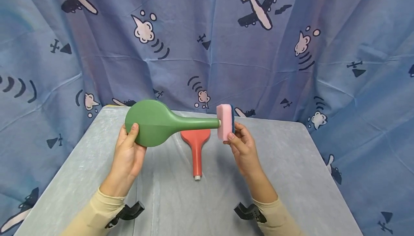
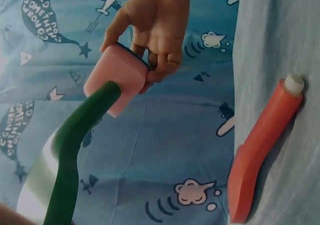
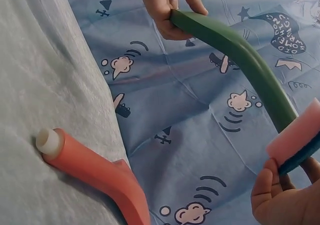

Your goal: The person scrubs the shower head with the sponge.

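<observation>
Sleeve is seen at five o'clock; sponge, pinched in right grip, is touched to green paddle, held in left grip; red paddle is left untouched.

A creased blue fabric curtain printed with dark-winged aeroplanes hangs beyond the far edge of the pale grey, cloth-covered desk, spreading past its left and right edges.

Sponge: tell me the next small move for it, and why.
Probably rub the sponge gently around the tip of the green paddle: the right hand holds its pink face at that tip, seemingly touching, while the left hand grips the paddle's round end.
</observation>
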`<state>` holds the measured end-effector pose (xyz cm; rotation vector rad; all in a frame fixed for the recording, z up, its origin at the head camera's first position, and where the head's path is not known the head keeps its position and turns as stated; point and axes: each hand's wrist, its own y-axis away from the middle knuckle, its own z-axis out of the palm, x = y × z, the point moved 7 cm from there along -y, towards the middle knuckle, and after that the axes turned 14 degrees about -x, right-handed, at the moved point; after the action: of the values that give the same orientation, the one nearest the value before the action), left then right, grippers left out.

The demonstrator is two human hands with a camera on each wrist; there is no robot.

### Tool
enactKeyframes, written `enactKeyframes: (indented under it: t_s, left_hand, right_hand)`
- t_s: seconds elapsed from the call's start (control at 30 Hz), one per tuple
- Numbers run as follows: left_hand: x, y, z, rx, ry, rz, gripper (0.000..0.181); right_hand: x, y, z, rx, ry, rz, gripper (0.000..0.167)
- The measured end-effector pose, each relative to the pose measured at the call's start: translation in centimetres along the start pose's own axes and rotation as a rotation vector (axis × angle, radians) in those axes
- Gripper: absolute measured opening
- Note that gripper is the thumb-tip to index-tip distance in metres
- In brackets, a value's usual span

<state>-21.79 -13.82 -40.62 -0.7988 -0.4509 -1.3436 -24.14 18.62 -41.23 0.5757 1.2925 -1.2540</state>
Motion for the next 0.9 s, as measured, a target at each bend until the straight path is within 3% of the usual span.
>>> enactKeyframes:
  t_s: [0.27,0.43,0.53,0.9]
  left_hand:
    - [0.6,0.1,0.8,-0.092,-0.022,0.028,0.06]
    - [0.8,0.2,1.1,-0.096,0.119,0.071,0.047]
    - [0.9,0.3,1.4,-0.113,0.149,0.08,0.047]
    - [0.8,0.1,1.8,-0.19,0.034,0.066,0.074]
  right_hand:
    - [-0.3,0.1,-0.1,0.026,0.037,-0.006,0.035]
    - [-0.4,0.2,0.0,0.021,0.02,0.003,0.035]
    - [-0.3,0.2,0.6,-0.003,0.014,0.016,0.034]
    - [0.0,0.4,1.0,0.013,0.05,0.04,0.035]
